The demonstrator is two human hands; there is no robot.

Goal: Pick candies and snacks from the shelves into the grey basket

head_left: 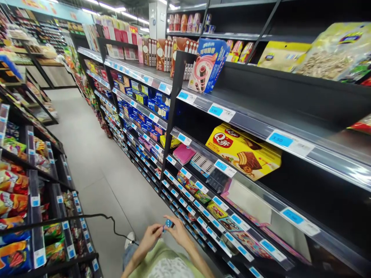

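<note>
Sm. blue obj. [168, 223] w/ white marks, type unclear: qty 1, held near 6 o'clock in view, between both hands' fingertips. L hand [151, 235]: thumb & fingers nearly closed, pinching obj.'s L side. R hand [177, 231]: fingers bent, tips pinched on its R side. Nearby, clock from hands: yellow Q蒂 box [245, 154], 1–2 o'clock, on shelf; blue wafer-roll carton [209, 65], 12–1 o'clock, upper shelf; orange-&-blue chip bag [14, 255], approx. 9 o'clock; white shoe [130, 238], 8–9 o'clock.

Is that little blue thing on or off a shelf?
Off: the blue thing is held between the left hand and right hand.
</note>
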